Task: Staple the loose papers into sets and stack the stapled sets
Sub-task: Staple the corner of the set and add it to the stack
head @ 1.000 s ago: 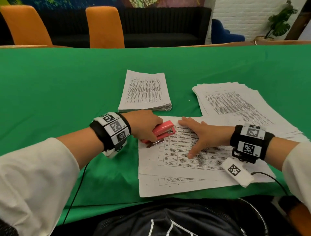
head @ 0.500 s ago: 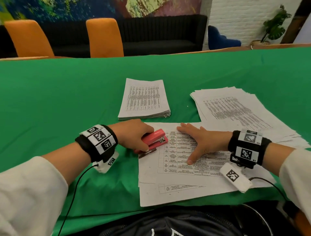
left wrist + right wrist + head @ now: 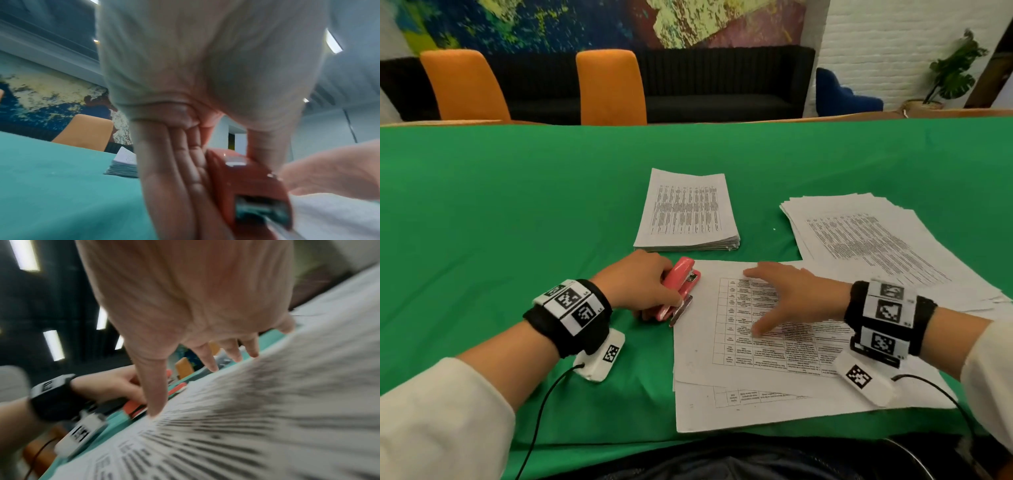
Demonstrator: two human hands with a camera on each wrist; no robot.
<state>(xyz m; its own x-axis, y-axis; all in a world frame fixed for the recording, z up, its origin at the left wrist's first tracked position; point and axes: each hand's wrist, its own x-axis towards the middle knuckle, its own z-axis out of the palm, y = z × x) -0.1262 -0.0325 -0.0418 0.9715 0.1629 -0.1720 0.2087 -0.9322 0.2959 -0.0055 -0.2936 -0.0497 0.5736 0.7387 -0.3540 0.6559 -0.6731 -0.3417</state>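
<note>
Gripping the stapler [image 3: 681, 287], left hand [image 3: 640, 284] hides its base; right hand [image 3: 791, 294] lies flat on papers [image 3: 722, 363].

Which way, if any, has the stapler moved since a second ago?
Yes. The stapler, held in the left hand, has shifted left, judged against the neat paper stack.

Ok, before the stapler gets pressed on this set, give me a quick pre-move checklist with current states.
1. Left hand grips the pink stapler: ok.
2. Right hand flat on the front sheets, fingers spread: ok.
3. Stapler mouth over the sheets' far left corner: cannot tell, it sits at the edge.
4. Sheets squared: not ok, a lower sheet juts out at the near edge.
5. Right fingers clear of the stapler: ok.
6. Neat stack behind is unobstructed: ok.
</note>
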